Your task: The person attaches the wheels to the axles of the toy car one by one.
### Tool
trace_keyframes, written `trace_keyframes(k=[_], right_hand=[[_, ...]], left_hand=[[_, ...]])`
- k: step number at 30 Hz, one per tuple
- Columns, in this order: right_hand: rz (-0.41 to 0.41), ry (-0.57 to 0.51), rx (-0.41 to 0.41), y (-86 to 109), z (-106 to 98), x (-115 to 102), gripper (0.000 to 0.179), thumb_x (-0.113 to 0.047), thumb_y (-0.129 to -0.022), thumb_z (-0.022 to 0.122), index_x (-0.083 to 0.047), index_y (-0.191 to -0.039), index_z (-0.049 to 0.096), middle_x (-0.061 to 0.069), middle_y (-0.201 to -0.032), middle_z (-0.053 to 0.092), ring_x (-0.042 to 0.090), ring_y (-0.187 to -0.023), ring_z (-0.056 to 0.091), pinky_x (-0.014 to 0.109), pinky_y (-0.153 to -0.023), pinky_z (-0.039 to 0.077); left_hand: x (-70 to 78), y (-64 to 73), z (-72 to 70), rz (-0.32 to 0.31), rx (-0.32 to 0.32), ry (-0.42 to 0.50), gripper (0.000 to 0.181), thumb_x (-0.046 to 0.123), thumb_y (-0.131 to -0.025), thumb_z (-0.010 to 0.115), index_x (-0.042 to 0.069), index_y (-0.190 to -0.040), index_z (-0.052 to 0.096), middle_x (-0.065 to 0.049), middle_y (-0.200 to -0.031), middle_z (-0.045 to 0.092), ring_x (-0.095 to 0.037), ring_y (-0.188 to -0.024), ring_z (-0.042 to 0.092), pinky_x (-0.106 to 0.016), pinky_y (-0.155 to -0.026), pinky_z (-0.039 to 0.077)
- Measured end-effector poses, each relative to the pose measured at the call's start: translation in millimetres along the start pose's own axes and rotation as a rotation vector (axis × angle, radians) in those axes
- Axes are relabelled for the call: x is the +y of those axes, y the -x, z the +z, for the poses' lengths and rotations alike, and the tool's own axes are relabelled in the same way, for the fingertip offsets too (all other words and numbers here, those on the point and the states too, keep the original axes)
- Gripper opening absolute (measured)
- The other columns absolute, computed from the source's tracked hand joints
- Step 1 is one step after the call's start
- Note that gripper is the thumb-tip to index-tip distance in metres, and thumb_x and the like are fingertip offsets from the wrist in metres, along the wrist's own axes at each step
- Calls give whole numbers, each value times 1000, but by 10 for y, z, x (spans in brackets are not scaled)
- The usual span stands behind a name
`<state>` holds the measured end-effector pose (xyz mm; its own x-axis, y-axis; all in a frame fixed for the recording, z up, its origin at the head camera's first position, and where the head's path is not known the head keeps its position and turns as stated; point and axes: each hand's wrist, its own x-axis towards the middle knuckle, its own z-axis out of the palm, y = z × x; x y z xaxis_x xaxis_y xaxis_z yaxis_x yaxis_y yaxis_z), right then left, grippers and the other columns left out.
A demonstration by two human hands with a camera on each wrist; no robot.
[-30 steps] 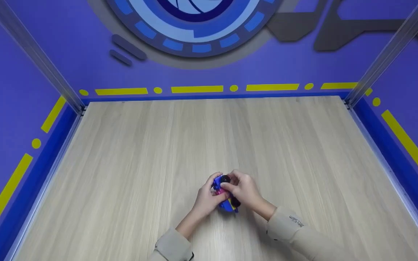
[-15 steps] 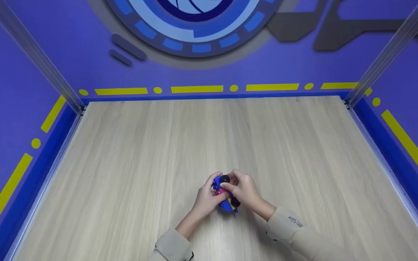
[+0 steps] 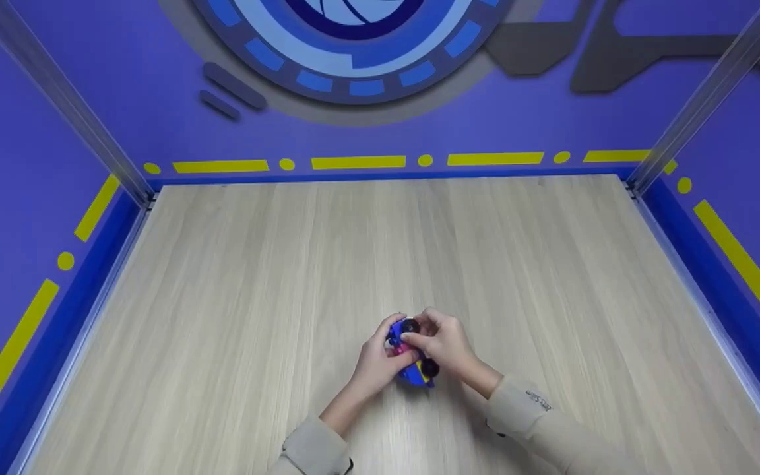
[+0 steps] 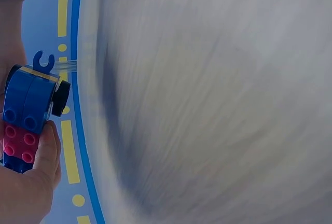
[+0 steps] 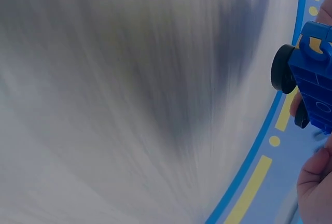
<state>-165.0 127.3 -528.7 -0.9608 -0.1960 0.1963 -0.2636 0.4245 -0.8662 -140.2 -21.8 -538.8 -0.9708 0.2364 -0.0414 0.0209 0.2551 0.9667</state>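
A small toy car (image 3: 414, 377) of blue building bricks is held between both hands at the front middle of the table. My left hand (image 3: 375, 361) grips it from the left, thumb across its body. From the right, my right hand (image 3: 447, 346) pinches it near one black wheel (image 3: 410, 325), with the thumb on top. In the left wrist view a pink brick (image 4: 21, 143) with studs sits against the blue curved bricks (image 4: 27, 98), and an open blue hook (image 4: 44, 62) sticks out at the end. The right wrist view shows its blue underside (image 5: 314, 86). Fingers hide parts of the car.
The wood-grain table (image 3: 327, 251) spreads out around the hands. Purple panels with yellow dashes (image 3: 358, 161) stand at its back and sides, joined by metal posts (image 3: 83, 109) at the corners.
The toy car has turned very slightly in the hands, so the black wheel at its lower right shows more. Both hands stay almost in place.
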Motion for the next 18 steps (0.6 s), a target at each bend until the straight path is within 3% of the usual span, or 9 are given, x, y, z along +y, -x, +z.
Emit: trace_keyframes(k=[7,11,14,18], right_hand=[[82,-59,-30,-6,-10,9,17,-16,-71,72,-6,-77,61,1,-62,50,6,-55,43,16,-49,36],[68,-71,-50,27,-54,-161,16,-9,-72,70,0,-77,58,3,-62,50,5,-55,42,16,-49,36],[41,-66,-54,61,-85,-278,17,-7,-72,69,2,-78,57,4,-62,49,5,-55,41,17,-49,35],[31,-37,-55,71,-54,-133,18,-8,-73,69,-1,-85,59,4,-64,50,5,-56,42,16,-49,36]], left_hand=[[-1,8,14,0,-8,-1,59,22,-76,66,17,-128,40,-13,-122,51,-20,-96,55,-33,-78,47],[-11,11,12,3,-9,-5,59,22,-76,66,16,-129,40,-13,-122,51,-21,-99,54,-33,-79,47],[131,63,-28,-3,-21,-5,58,17,-77,65,11,-129,40,-16,-122,51,-22,-95,55,-34,-77,48],[146,64,-51,-17,-34,-8,57,16,-78,65,13,-129,41,-18,-123,50,-21,-88,56,-34,-74,48]])
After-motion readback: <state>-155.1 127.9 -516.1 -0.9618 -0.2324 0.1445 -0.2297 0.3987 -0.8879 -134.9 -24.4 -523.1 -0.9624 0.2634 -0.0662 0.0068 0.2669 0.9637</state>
